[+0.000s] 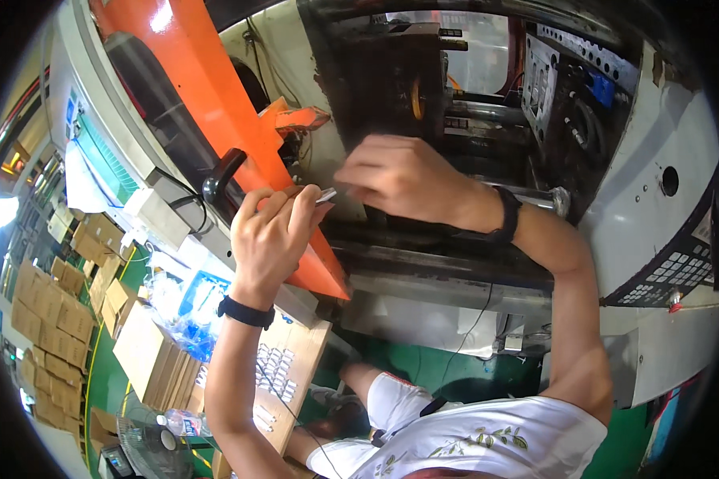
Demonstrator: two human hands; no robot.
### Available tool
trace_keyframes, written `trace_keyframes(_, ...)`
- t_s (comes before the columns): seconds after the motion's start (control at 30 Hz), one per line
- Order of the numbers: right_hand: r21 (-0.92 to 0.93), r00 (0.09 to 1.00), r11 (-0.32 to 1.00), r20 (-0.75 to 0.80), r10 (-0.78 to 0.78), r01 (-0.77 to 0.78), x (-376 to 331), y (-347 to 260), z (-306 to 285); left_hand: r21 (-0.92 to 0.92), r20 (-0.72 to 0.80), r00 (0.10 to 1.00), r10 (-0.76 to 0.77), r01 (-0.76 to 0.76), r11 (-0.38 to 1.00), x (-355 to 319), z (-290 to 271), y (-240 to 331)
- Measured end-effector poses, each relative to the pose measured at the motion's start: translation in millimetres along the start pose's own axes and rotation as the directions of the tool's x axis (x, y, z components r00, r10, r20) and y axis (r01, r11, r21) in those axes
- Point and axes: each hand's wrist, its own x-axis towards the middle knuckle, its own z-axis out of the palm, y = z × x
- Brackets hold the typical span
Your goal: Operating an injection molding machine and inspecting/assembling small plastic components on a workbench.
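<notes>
My left hand (268,231) is closed, its thumb and fingers pinching a small pale, shiny piece (326,195) whose end sticks out toward the right. What kind of part it is, I cannot make out. Just right of that piece hovers my right hand (407,180), its fingers bent and smeared by motion, so whether they hold anything does not show. Both hands are in front of the orange machine door (208,96), near its black handle (224,174). Behind them lies the dark opening of the machine, with a metal mold plate (539,88) on its right side.
Below my left forearm, a wooden table (307,351) carries rows of small white pieces (276,371). Bagged blue parts (204,307), cardboard sheets (156,355) and a fan (156,447) are at the left. Stacked cartons (52,311) stand farther off. A keypad panel (671,271) is at the right.
</notes>
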Motion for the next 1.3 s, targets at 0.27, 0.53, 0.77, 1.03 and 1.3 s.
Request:
trace_keyframes(0.27, -0.21, 0.985, 0.974, 0.162, -0.055, 0.089, 15.6, -19.7, 13.1, 0.031, 0.118, 0.988, 0.096, -0.1, 0.995, -3.5, -2.3, -4.3)
trace_keyframes(0.53, 0.072, 0.991, 0.994, 0.104, -0.089, 0.081, -11.6, 43.8, -4.1, 0.085, 0.1, 0.993, -0.061, 0.053, 0.995, 1.2, -9.5, 6.7)
trace_keyframes(0.77, 0.647, 0.4, 0.358, -0.089, 0.912, -0.673, -108.7, 207.9, -40.4, 0.151, -0.093, 0.983, -0.157, 0.169, 0.974, -5.5, 1.2, -0.1)
trace_keyframes(1.03, 0.584, 0.163, 0.316, -0.3, 0.94, -0.748, -158.7, 325.7, -12.1, 0.194, -0.132, 0.975, -0.178, 0.201, 0.96, -7.0, 9.4, 2.1)
trace_keyframes(1.3, 0.487, 0.231, 0.361, -0.308, 0.923, -0.795, -152.4, 365.8, -6.3, 0.256, -0.038, 0.979, -0.2, 0.203, 0.945, -10.4, 10.1, 4.1)
